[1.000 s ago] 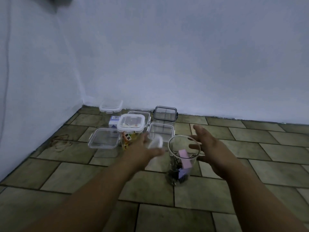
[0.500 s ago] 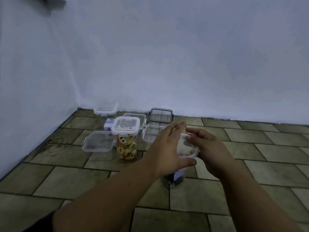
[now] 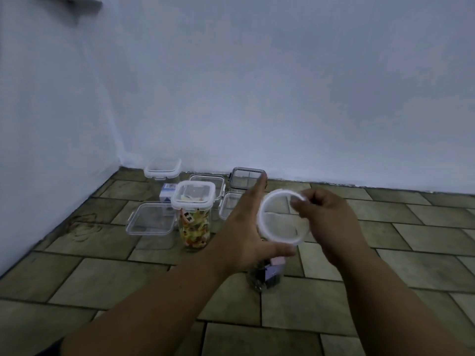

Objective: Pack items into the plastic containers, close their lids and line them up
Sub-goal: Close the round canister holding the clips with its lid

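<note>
Since half a second ago you've tipped the round white-rimmed clear plastic lid [image 3: 282, 218] up so its face shows toward the camera, above the round clear jar [image 3: 266, 277] instead of flat on it. Your right hand [image 3: 331, 222] pinches the lid's upper right rim, fingers [image 3: 299, 201] closed on it. Your left hand [image 3: 246, 227] is open, palm against the lid's left edge, thumb under the bottom rim, index pointing away toward the wall; not gripping, just bracing. Jar stands on the tiled floor [image 3: 102, 286] below the lid, mostly hidden by your left hand, dark small items and a pink block visible inside. Just left stands the tall square clear container with white clip lid [image 3: 193, 217], closed, full of colourful pieces. Beside it to the left a flat clear rectangular container [image 3: 151, 219]. Behind, near the wall: a clear box with white lid [image 3: 162, 169], a dark-rimmed square container [image 3: 245, 177], a small blue-white carton [image 3: 168, 195], more clear boxes, partly hidden.
</note>
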